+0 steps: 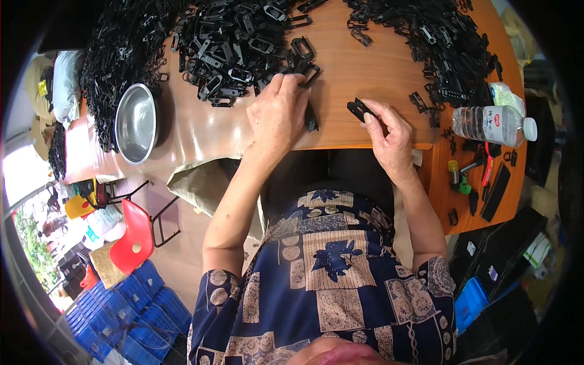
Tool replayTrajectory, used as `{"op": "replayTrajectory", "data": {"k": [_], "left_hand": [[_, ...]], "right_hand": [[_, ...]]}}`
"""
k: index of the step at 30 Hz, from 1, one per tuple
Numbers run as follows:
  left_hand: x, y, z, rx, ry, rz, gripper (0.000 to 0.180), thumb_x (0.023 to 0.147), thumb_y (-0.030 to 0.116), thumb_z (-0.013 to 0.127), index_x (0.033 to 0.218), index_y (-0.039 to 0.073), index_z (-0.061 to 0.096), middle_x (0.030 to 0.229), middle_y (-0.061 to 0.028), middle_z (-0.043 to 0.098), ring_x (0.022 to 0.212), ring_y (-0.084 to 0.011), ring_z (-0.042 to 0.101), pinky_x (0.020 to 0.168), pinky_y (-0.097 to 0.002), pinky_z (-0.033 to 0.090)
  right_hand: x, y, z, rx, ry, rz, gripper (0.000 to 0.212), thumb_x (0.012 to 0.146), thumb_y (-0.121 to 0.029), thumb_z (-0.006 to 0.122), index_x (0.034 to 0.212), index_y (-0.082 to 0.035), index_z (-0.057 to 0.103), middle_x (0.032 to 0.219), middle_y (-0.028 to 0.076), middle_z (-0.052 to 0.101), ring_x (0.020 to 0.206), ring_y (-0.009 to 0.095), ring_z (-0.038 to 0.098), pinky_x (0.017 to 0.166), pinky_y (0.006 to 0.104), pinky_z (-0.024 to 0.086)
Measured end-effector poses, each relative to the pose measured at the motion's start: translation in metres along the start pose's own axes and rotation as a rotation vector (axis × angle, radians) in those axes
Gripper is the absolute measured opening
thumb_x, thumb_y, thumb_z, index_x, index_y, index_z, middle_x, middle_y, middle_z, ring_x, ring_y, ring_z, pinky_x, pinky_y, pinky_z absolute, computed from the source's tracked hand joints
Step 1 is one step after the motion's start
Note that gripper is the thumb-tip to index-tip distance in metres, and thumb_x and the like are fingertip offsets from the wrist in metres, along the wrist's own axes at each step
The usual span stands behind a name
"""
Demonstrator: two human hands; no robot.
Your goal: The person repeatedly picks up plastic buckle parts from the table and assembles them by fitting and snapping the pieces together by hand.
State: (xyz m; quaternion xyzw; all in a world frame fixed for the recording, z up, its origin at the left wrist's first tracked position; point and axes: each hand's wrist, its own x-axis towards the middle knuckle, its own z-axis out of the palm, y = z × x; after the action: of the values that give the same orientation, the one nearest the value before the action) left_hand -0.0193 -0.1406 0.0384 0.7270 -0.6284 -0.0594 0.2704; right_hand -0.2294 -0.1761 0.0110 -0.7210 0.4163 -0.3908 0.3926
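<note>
My right hand (392,135) is over the near edge of the wooden table, with thumb and fingers pinching a small black plastic part (358,109). To its left, my left hand (277,114) reaches to the near right edge of a heap of black plastic frames (228,45). Its fingers curl down there, and their tips are hidden. A black frame (311,75) shows right beside those fingers, touching or nearly so. Another dark piece (311,118) sticks out to the right of the left hand, low on the table; I cannot tell whether the hand holds it.
A metal bowl (136,124) stands left of the heap. More black parts (435,45) are piled at the far right. A clear plastic bottle (490,125) lies at the right, with small tools (468,179) nearby. On the left floor are a red chair (135,237) and blue crates (131,310).
</note>
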Motion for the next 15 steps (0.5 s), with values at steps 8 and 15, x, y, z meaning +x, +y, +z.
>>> {"op": "replayTrajectory", "data": {"k": [8,15], "left_hand": [[0.021,-0.001,0.012,0.065,-0.096,0.048,0.016,0.082,0.016,0.064,0.098,0.012,0.065,0.091,-0.0105,0.059,0.083,-0.0311,0.061,0.068,-0.0391,0.05],[-0.028,-0.018,-0.02,0.273,-0.319,0.445,0.037,0.077,0.007,0.062,0.113,0.014,0.06,0.114,-0.0025,0.054,0.11,-0.0229,0.05,0.088,-0.035,0.043]], "right_hand": [[-0.003,0.013,0.002,0.08,-0.02,0.068,0.02,0.088,-0.002,0.061,0.108,-0.001,0.062,0.086,0.01,0.065,0.065,0.015,0.061,0.057,0.0266,0.047],[-0.005,0.014,0.005,-0.011,-0.044,-0.01,0.019,0.087,-0.002,0.062,0.106,-0.003,0.064,0.083,0.008,0.065,0.064,0.015,0.061,0.058,0.0255,0.048]]}}
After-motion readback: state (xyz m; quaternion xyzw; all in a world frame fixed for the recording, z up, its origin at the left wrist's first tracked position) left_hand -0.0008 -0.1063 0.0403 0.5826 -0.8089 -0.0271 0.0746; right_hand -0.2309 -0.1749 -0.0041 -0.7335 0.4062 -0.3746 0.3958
